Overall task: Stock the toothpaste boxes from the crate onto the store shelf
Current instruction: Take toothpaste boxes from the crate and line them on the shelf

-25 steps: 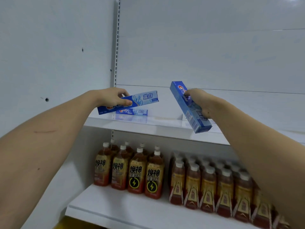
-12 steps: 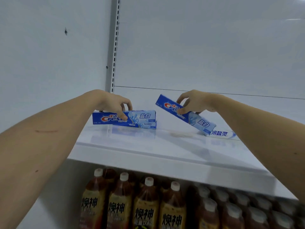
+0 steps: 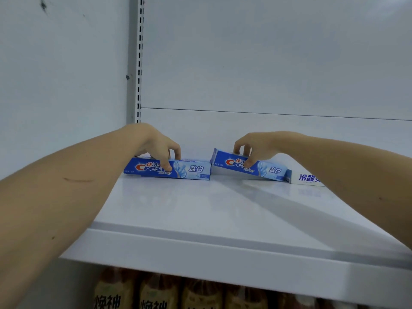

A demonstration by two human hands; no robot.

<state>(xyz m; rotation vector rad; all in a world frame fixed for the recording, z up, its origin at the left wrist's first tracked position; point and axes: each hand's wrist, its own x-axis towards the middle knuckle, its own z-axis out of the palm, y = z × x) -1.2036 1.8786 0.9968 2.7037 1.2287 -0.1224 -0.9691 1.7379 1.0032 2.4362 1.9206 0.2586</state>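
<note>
Two blue Crest toothpaste boxes lie near the back of the white shelf (image 3: 200,215). My left hand (image 3: 156,146) grips the left box (image 3: 191,169) from above; that box rests on another blue box whose edge shows beneath it. My right hand (image 3: 252,146) pinches the right box (image 3: 269,170), which sits slightly tilted, its right end against a white toothpaste box (image 3: 307,178). The crate is out of view.
A slotted metal upright (image 3: 137,63) runs up the back panel at the left. Below the shelf's front lip (image 3: 223,262), the tops of several brown drink bottles (image 3: 156,295) show. My right forearm hides part of the white box.
Both hands have lowered their boxes onto the shelf: the left box settled on the box below it, the right box came down from a steep tilt to nearly flat.
</note>
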